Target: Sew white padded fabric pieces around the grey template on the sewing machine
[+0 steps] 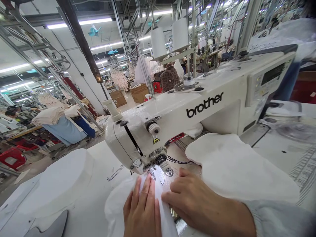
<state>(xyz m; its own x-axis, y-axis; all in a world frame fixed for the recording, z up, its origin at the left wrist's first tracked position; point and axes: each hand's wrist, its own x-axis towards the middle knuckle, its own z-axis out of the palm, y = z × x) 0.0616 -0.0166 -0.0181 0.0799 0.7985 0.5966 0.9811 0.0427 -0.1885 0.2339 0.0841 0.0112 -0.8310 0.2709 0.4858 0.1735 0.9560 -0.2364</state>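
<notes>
My left hand (pixel 143 207) lies flat on a white fabric piece (pixel 117 200), its fingers stretched toward the presser foot (pixel 151 173) of a white sewing machine (pixel 170 115) marked "brother". The fabric's far end reaches the foot. To the right, my right hand (pixel 195 200) is closed with curled fingers at the fabric's right edge; the tips meet the cloth and are partly hidden. Just beyond that hand, another white shaped fabric piece (pixel 237 164) lies on the machine table.
A stack of white cut pieces (pixel 59 181) lies at left, with a grey flat plate (pixel 53 225) near the front. Red-handled snips (pixel 175 139) rest behind the needle area, beside dark threads. Thread cones (pixel 179 34) stand above the machine. A ruler scale (pixel 304 171) marks the right side.
</notes>
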